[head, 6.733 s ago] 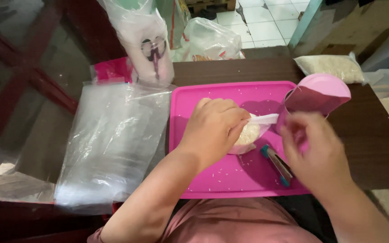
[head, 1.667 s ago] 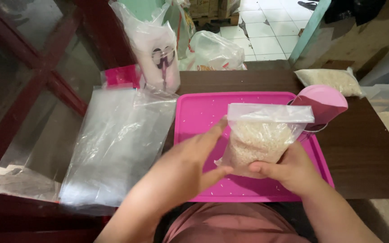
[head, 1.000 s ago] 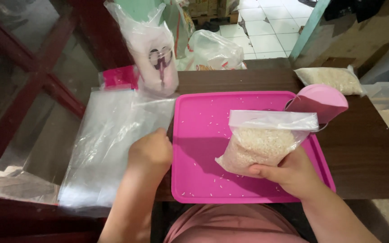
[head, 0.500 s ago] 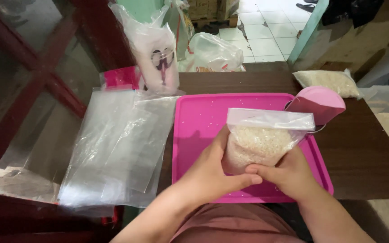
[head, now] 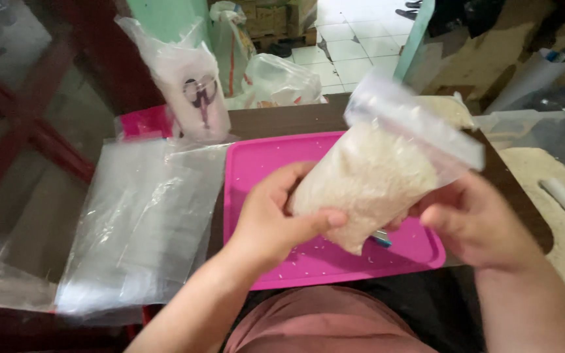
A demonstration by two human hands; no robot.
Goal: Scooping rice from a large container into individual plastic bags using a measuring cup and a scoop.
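Observation:
A clear plastic bag of white rice (head: 377, 180) is lifted above the pink tray (head: 263, 170), tilted with its open top toward the upper right. My left hand (head: 276, 219) grips the bag's lower left side, thumb across the front. My right hand (head: 472, 222) supports it from the right and underneath. Loose grains lie scattered on the tray, and a small blue-tipped item (head: 380, 240) peeks out beneath the bag.
A stack of empty clear bags (head: 145, 222) lies left of the tray. Behind them hangs a bag with scissors inside (head: 194, 95). A clear tub of rice with a white handle (head: 557, 176) stands at the right. More plastic bags (head: 276, 78) sit at the table's far edge.
The rice bag stood upright on the tray; now both hands have raised and tilted it toward the camera. The pink scoop seen at the tray's right is now hidden behind the bag.

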